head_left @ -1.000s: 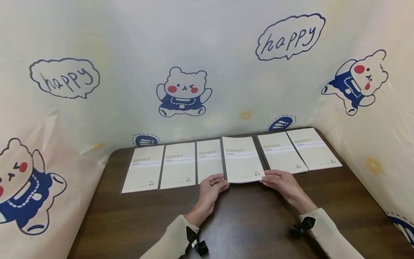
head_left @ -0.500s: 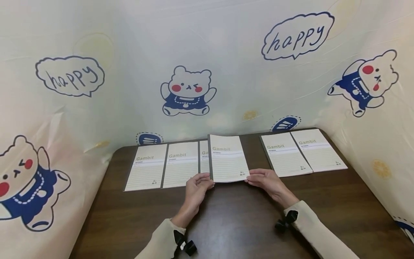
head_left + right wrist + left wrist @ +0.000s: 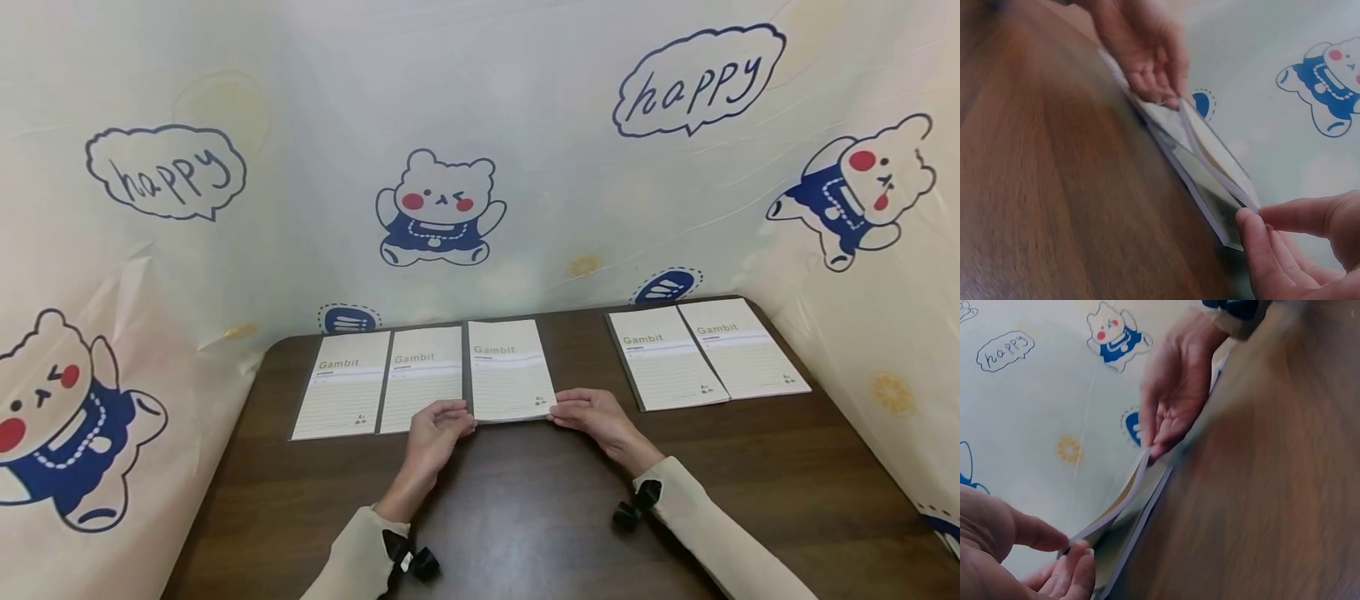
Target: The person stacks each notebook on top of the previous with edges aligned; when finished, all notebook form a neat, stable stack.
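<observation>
A white notebook (image 3: 512, 375) with "Gambit" on its cover and a dark spine strip is held at its near corners by both hands. My left hand (image 3: 437, 435) pinches the near left corner between thumb and fingers. At the near right corner, my right hand (image 3: 600, 422) pinches it the same way. Both wrist views show the held notebook's near edge bent and raised above another notebook (image 3: 1139, 530) lying beneath it. From the head view that lower notebook is almost wholly hidden.
Two like notebooks, an outer one (image 3: 337, 387) and an inner one (image 3: 422, 375), lie to the left. Two more, one (image 3: 666, 358) overlapped by or touching another (image 3: 744, 346), lie right. A printed curtain (image 3: 547, 125) stands behind the brown table (image 3: 510, 517).
Both hands have carried the held notebook leftward, away from the right-hand pair and over the third notebook from the left. It is lower now than half a second ago. The view shifted slightly.
</observation>
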The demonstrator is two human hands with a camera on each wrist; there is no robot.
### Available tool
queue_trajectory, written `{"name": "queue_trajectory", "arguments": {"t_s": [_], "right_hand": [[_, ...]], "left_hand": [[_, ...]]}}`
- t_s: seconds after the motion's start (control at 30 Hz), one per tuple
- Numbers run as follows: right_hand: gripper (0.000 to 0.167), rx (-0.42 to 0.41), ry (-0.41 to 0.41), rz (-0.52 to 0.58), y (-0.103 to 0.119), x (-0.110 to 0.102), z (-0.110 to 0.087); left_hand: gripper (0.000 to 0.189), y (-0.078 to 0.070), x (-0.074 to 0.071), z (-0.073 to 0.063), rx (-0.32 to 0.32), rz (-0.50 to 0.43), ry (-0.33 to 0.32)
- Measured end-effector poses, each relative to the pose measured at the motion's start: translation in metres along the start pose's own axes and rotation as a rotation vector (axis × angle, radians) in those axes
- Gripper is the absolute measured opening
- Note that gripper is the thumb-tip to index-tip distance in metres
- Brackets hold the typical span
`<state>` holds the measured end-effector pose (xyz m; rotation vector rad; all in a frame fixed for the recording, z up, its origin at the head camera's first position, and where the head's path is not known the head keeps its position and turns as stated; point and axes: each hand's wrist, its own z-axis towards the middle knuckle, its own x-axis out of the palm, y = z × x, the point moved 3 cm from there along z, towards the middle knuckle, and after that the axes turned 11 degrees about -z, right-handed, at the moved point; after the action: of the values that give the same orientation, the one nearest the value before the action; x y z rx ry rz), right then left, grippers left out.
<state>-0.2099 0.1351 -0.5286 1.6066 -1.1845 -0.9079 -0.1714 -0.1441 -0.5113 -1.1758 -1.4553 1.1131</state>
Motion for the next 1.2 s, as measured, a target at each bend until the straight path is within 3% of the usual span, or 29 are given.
{"name": "queue_trajectory", "arguments": {"t_s": [0.2, 0.37, 0.47, 0.6, 0.7, 0.83, 1.0, 1.2], "right_hand": [[0.038, -0.030, -0.040, -0.123, -0.001, 0.004, 0.005], [0.031, -0.070, -0.124, -0.370, 0.002, 0.004, 0.002], [0.029, -0.102, -0.160, -0.504, 0.004, 0.005, 0.001], [0.034, -0.168, -0.178, -0.605, 0.007, 0.006, 0.000], [0.037, -0.210, -0.190, -0.640, 0.008, 0.008, 0.001], [0.038, -0.230, -0.190, -0.667, 0.008, 0.011, 0.003], [0.037, -0.232, -0.183, -0.686, 0.009, 0.014, 0.004], [0.036, -0.247, -0.188, -0.700, 0.011, 0.012, 0.006]], "left_hand": [[0.026, -0.005, -0.008, 0.005, 0.041, 0.158, 0.031], [0.024, -0.008, -0.011, 0.004, 0.080, 0.348, 0.018], [0.023, -0.010, -0.012, 0.003, 0.107, 0.416, -0.002], [0.027, -0.012, -0.010, 0.003, 0.184, 0.488, 0.051], [0.033, -0.014, -0.005, 0.002, 0.279, 0.593, 0.102], [0.038, -0.018, 0.001, 0.004, 0.356, 0.701, 0.107], [0.039, -0.017, 0.002, 0.007, 0.359, 0.755, 0.084], [0.040, -0.016, 0.002, 0.011, 0.359, 0.742, 0.073]]}}
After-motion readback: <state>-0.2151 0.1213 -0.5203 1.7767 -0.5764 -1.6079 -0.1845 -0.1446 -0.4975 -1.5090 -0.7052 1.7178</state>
